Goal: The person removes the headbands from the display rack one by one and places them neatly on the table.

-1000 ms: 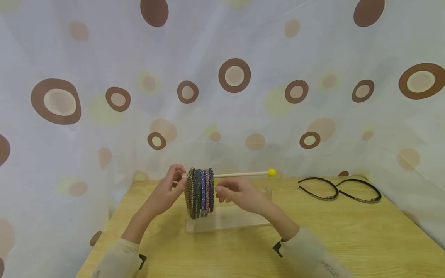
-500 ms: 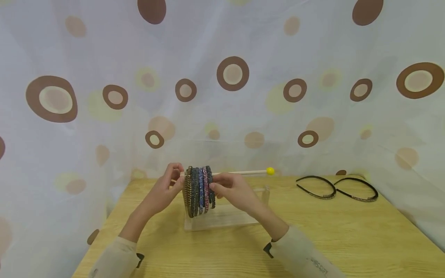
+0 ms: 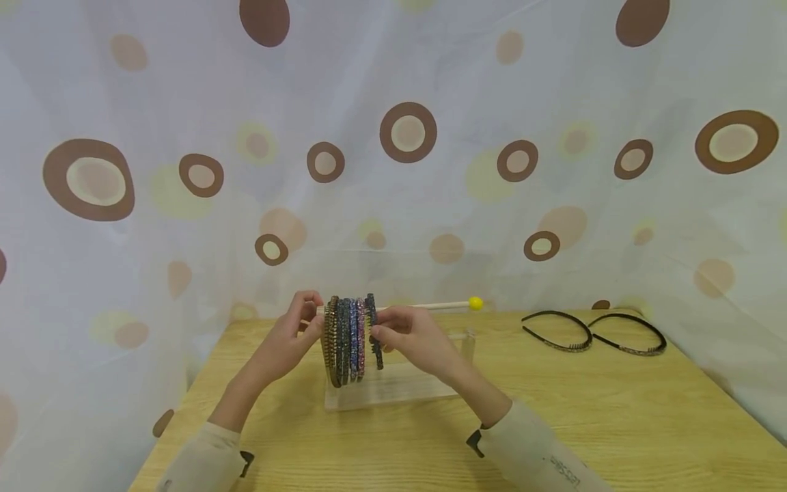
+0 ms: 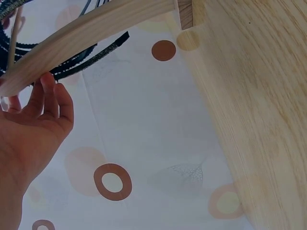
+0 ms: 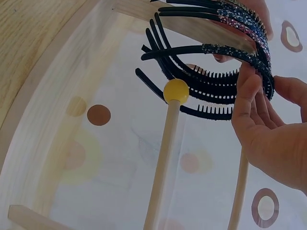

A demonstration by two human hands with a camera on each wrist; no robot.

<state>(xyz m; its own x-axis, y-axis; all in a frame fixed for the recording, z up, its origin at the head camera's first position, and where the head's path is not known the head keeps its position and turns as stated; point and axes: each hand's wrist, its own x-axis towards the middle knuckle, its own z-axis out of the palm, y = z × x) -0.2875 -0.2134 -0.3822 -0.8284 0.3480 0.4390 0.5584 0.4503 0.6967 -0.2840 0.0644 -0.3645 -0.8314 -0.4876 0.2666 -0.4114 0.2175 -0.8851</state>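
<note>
In the head view, several glittery toothed headbands (image 3: 344, 342) hang in a row on the left part of a wooden headband stand (image 3: 399, 393). My left hand (image 3: 290, 339) grips the stand's left end near the top. In the left wrist view, that hand's fingers (image 4: 50, 96) lie against the wooden upright (image 4: 91, 36). With finger and thumb, my right hand (image 3: 417, 339) pinches the rightmost dark glitter headband (image 3: 374, 335), which stands slightly apart from the pink one. The right wrist view shows this dark headband (image 5: 189, 50) between thumb and fingers, its comb teeth visible.
The stand's rod (image 3: 430, 306) runs right to a yellow ball end (image 3: 476, 303). Two black headbands (image 3: 562, 348) (image 3: 639, 352) lie on the right of the wooden table (image 3: 553, 410). A patterned curtain (image 3: 393, 205) hangs behind.
My right hand has moved left and taken hold of the rightmost dark headband, which has shifted and now shows a gap from the pink one. My left hand stays at the stand's end.
</note>
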